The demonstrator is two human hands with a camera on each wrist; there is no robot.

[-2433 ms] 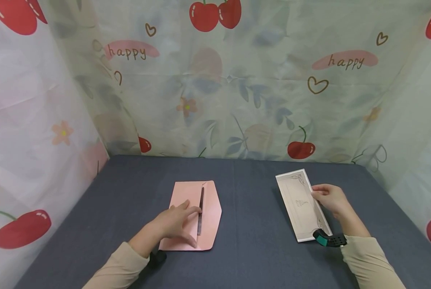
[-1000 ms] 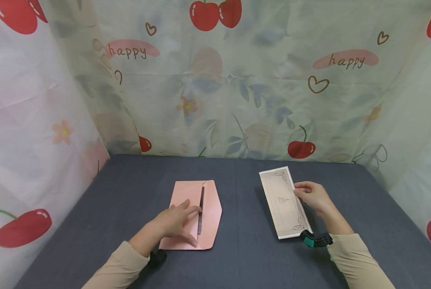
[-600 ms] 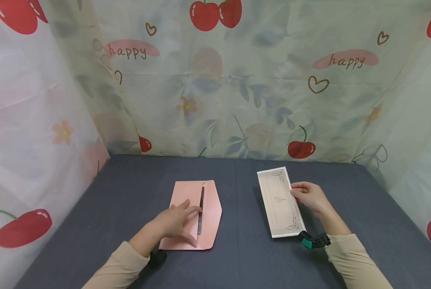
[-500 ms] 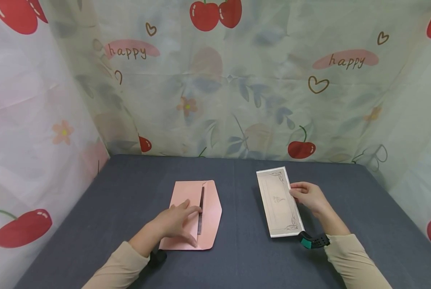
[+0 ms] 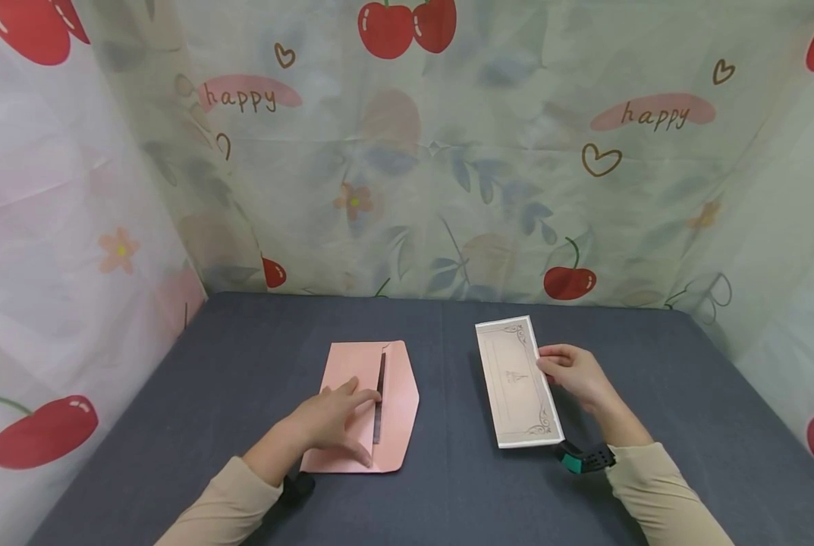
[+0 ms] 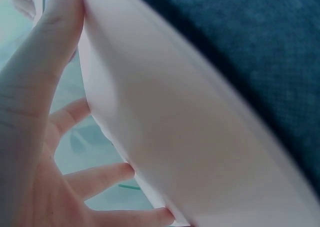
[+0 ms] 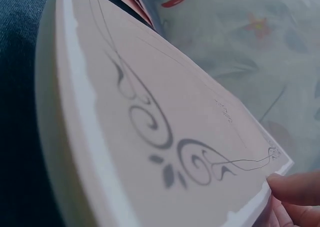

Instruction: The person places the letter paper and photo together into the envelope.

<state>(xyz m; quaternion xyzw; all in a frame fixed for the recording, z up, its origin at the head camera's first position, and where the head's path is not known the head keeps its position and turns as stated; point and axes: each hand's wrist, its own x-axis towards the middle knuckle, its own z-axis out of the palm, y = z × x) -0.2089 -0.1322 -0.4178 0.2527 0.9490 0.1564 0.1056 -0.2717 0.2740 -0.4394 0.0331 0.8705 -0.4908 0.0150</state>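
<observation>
A pink envelope lies on the table with its pointed flap spread to the right. A dark slit shows along its mouth. My left hand rests on the envelope, fingers and thumb spread; the index fingertip is at the slit and the thumb near the front edge. In the left wrist view, fairly straight fingertips touch the envelope. My right hand pinches the right edge of a cream card with scrollwork corners. The card is tilted, apart from the envelope. In the right wrist view the thumb lies on its border.
Dark cloth covers the table. A printed curtain stands behind it and along both sides. A black band with a teal part is at my right wrist. Between envelope and card lies a strip of dark cloth.
My right hand has carried the card leftwards, closer to the envelope, and the card stands a little more upright in the view. My left hand and the envelope have stayed in place.
</observation>
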